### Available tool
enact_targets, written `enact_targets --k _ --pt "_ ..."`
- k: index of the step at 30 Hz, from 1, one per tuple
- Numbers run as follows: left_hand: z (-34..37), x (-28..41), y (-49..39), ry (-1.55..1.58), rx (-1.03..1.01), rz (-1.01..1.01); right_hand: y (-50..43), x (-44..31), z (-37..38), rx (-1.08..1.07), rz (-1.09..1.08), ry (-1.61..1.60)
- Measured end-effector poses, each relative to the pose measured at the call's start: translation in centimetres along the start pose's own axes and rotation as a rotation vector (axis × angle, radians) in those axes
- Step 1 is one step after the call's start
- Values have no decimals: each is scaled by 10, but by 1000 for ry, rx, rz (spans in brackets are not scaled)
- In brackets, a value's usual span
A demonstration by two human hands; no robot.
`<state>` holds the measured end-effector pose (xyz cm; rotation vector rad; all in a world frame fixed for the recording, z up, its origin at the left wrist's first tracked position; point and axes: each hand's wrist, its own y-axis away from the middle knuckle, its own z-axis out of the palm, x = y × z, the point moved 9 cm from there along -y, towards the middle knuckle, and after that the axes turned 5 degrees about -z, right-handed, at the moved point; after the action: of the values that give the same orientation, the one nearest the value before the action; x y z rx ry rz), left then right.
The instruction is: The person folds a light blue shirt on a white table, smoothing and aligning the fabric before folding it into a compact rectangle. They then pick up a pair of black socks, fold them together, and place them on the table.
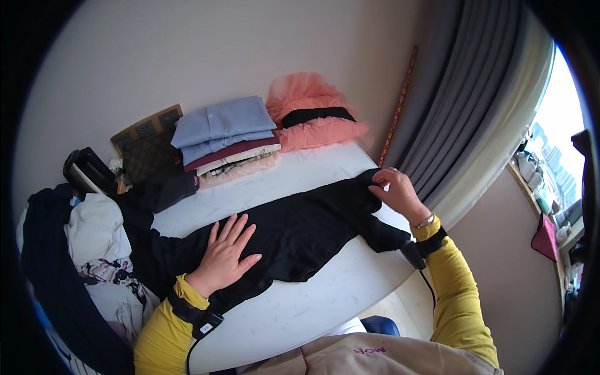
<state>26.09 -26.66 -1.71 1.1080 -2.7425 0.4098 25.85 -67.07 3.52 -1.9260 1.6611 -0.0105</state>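
A black garment (pixel 300 229) lies spread across the white marbled table (pixel 262 323), its left end running in among other dark clothes. My left hand (pixel 227 255) rests palm down on the fabric with its fingers spread. At the garment's far right end, my right hand (pixel 393 190) pinches a dark edge between thumb and fingers. A short sleeve-like part (pixel 384 234) hangs out toward my right wrist. Both wrists carry black straps with small wired devices.
Folded clothes with a light blue shirt (pixel 225 123) on top stand at the back, beside a pink tulle garment (pixel 314 112). Loose clothes (pixel 98 229) are heaped at left, near a brown patterned bag (pixel 154 157). Grey curtains (pixel 450 93) hang at right by a cluttered windowsill (pixel 534 192).
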Motion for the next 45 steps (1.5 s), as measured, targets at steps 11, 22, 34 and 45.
enact_targets --k 11,22,34,45 --pt "2 1 -2 19 5 8 2 55 -8 380 128 -242" --pt "4 -3 0 5 4 -12 47 4 -5 -134 187 -191" --pt "5 -4 -1 13 18 -7 44 2 -23 -158 297 -621" --pt "5 -5 -1 11 29 -25 -45 62 -34 144 10 31"
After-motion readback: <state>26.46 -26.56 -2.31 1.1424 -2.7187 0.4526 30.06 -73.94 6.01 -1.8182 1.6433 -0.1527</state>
